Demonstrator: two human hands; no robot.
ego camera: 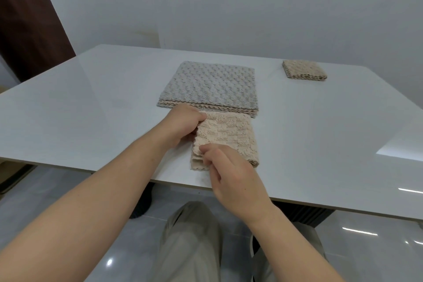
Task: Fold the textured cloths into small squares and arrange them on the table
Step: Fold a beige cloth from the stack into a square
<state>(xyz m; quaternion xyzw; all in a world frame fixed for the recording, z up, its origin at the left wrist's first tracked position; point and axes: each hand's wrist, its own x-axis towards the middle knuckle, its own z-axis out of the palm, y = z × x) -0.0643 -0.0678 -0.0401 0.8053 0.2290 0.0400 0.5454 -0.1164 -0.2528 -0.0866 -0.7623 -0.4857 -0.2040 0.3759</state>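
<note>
Nearest my view, the left hand [183, 125] curls its fingers round the beige cloth's [231, 135] 9 o'clock edge. The right hand [231, 176] pinches its 7 o'clock corner. I see the cloth stack [210, 84] at 12 o'clock and the folded square [304, 70] at 2.

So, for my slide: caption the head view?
Left hand and right hand pinch a beige textured cloth near a grey-topped cloth stack.

Bare table [80, 103] lies open left of the pile of cloths [210, 84] and in the wide gap between it and the small folded square [303, 71] far right, while the pile, just behind the beige cloth [231, 135], blocks a straight reach forward.
</note>
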